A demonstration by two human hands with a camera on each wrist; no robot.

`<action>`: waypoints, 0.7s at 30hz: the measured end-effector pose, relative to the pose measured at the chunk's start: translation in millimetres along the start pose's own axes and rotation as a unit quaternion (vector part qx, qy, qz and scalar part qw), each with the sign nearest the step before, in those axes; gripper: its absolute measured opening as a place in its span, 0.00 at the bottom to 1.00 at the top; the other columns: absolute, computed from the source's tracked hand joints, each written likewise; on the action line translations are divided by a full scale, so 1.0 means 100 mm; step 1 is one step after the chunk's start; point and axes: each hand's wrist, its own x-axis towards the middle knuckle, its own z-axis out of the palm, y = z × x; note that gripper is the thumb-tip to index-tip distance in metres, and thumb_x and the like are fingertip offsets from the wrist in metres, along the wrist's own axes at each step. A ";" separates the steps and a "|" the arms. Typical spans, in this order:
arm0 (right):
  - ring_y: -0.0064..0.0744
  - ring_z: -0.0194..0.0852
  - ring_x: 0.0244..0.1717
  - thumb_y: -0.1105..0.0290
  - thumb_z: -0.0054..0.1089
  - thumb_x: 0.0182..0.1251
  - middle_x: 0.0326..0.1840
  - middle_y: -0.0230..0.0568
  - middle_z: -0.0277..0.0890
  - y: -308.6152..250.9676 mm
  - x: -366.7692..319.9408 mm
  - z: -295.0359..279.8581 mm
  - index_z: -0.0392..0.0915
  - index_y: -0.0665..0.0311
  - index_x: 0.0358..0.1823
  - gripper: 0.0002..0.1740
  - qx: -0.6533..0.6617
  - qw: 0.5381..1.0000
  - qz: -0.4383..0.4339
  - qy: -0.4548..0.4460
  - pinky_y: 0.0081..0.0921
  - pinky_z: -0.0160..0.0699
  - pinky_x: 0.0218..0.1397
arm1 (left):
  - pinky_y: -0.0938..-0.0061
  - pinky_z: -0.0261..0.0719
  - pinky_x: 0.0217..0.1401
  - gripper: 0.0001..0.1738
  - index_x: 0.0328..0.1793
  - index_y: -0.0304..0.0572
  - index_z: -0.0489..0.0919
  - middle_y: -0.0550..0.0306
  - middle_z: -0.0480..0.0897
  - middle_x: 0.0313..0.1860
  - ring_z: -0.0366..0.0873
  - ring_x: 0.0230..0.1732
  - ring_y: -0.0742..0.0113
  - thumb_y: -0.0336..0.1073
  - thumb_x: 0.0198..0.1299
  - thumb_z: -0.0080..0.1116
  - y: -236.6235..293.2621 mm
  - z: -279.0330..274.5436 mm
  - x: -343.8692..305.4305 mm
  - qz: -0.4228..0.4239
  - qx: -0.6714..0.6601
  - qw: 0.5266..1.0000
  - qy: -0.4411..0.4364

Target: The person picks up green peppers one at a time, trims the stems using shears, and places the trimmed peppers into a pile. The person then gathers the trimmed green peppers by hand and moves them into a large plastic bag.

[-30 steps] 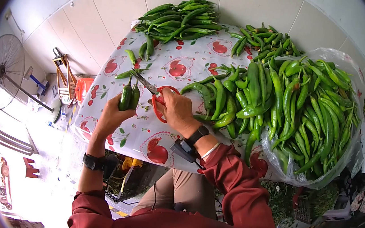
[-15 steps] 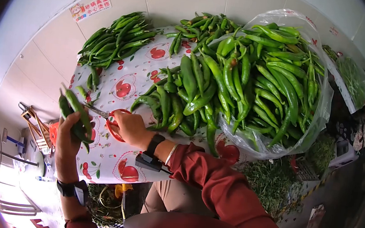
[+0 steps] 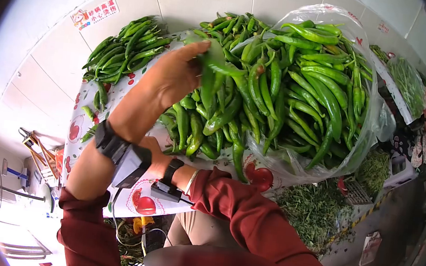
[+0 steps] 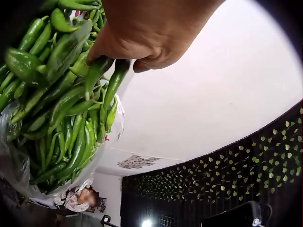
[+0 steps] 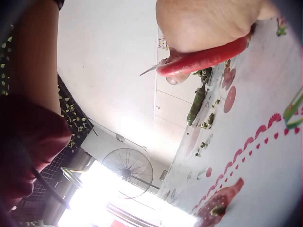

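My left hand [image 3: 169,78] reaches across the table and holds green chili peppers [image 3: 210,69] over the near side of the big pepper pile [image 3: 253,101]. In the left wrist view, two held peppers [image 4: 115,82] hang down from under the fingers. Behind my left forearm, the right hand [image 3: 151,156] is largely hidden in the head view. The right wrist view has that hand [image 5: 208,23] close over the tablecloth, gripping scissors by their red handle [image 5: 203,59]. A bit of the blade sticks out past the fingers.
A clear plastic bag [image 3: 349,156] full of peppers stands at the right of the table. A bundle of peppers [image 3: 128,50] lies at the back left, with several loose ones below it. Cut stem bits [image 5: 204,124] dot the patterned tablecloth [image 5: 255,156]. A fan [image 5: 127,169] stands beyond.
My left hand has swung right and away from me, carrying the peppers from the table's left side to the pile. The right hand has stayed low with the scissors. The head view turned right earlier.
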 end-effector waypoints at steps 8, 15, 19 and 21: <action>0.46 0.80 0.37 0.62 0.63 0.49 0.29 0.42 0.79 0.27 0.01 0.38 0.81 0.55 0.32 0.10 0.047 0.997 0.002 0.056 0.41 0.75 0.35 | 0.64 0.66 0.66 0.23 0.64 0.24 0.65 0.47 0.72 0.60 0.69 0.62 0.60 0.28 0.64 0.49 -0.12 0.10 -0.14 0.001 0.108 0.994 -0.004; 0.50 0.79 0.27 0.58 0.61 0.59 0.26 0.50 0.77 -0.05 0.02 -0.03 0.75 0.67 0.33 0.17 -0.057 0.996 0.052 -0.037 0.43 0.76 0.30 | 0.62 0.61 0.72 0.26 0.67 0.25 0.64 0.44 0.68 0.66 0.64 0.69 0.55 0.31 0.65 0.46 0.09 -0.04 -0.74 0.113 0.190 0.975 -0.003; 0.53 0.77 0.25 0.59 0.60 0.60 0.23 0.49 0.76 -0.02 0.05 0.07 0.72 0.66 0.35 0.16 0.003 0.995 0.088 0.042 0.44 0.76 0.28 | 0.68 0.71 0.63 0.20 0.61 0.25 0.71 0.45 0.74 0.60 0.73 0.61 0.58 0.30 0.65 0.47 0.35 -0.39 -1.29 0.256 0.242 0.927 0.132; 0.54 0.76 0.25 0.55 0.60 0.63 0.22 0.51 0.74 -0.03 0.07 0.05 0.69 0.63 0.32 0.18 0.031 0.989 0.138 0.033 0.42 0.71 0.27 | 0.69 0.72 0.62 0.20 0.60 0.26 0.72 0.47 0.75 0.59 0.74 0.59 0.60 0.29 0.64 0.47 0.46 -0.71 -1.54 0.297 0.276 0.887 0.222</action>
